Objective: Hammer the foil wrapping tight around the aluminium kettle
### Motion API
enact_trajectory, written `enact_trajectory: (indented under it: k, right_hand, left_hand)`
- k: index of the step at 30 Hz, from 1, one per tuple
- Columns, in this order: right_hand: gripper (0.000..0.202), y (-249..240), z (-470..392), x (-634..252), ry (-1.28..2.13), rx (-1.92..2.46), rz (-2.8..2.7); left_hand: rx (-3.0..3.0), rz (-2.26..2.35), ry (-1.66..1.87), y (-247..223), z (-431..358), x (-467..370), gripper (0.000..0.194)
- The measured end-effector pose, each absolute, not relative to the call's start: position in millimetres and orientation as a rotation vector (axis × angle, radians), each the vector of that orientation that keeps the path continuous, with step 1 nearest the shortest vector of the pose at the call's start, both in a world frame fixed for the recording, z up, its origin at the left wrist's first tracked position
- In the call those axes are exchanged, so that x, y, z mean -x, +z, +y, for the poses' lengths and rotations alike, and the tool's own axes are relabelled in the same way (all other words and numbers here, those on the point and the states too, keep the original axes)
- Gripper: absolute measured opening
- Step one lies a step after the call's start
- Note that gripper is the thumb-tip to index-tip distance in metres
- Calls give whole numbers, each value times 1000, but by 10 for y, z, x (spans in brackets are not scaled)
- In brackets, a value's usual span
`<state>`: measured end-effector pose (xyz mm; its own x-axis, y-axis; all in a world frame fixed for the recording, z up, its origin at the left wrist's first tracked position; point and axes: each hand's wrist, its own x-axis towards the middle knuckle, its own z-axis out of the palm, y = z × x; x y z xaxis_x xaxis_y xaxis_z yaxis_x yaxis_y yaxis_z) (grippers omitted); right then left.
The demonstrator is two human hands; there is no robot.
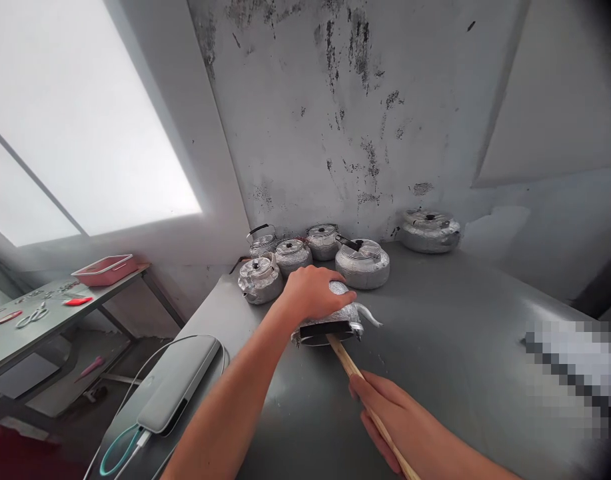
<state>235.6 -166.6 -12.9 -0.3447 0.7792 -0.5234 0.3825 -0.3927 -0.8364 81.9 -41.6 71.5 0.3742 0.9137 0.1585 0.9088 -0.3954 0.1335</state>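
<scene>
A dented silver kettle point(339, 289) lies tipped on the grey table, its mouth facing me and its spout point(369, 315) pointing right. Over its upper side, my left hand point(312, 293) is closed round the body, thumb and fingers pressing on the metal. A black handle point(325, 329) crosses the rim. In my right hand point(385, 407) is a wooden stick point(346, 360), gripped along its shaft. The stick's far end enters the kettle's mouth, so its tip is hidden.
Several battered kettles stand behind, including a wide one point(362, 267) and another point(430, 232) near the wall. A grey power bank point(180, 383) with cables lies left. On a side table point(5, 333) are scissors point(32, 316) and a pink basket point(105, 270).
</scene>
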Motion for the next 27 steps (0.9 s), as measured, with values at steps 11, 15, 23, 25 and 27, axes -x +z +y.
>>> enact_trajectory:
  k: [11,15,23,25,27]
  right_hand:
    - [46,-173,-1701,-2380,1745,1520,-1514]
    - [47,-141,-1714,-2397,1691,1571,-1546]
    - [43,-113,-1725,-2360,1669,1528,-1566]
    - [42,-103,-1727,-2358,1684,1538,-1588]
    - [42,-86,-1731,-2362,1693,1590,-1587]
  left_hand:
    - [-2560,1721,305,754,-433,-840,54]
    - [-2558,1720,319,769,-445,-849,53]
    - [-2565,1720,317,762,-434,-850,53]
    - [-2569,1719,312,762,-431,-851,53]
    - [-2569,1721,310,762,-430,-852,54]
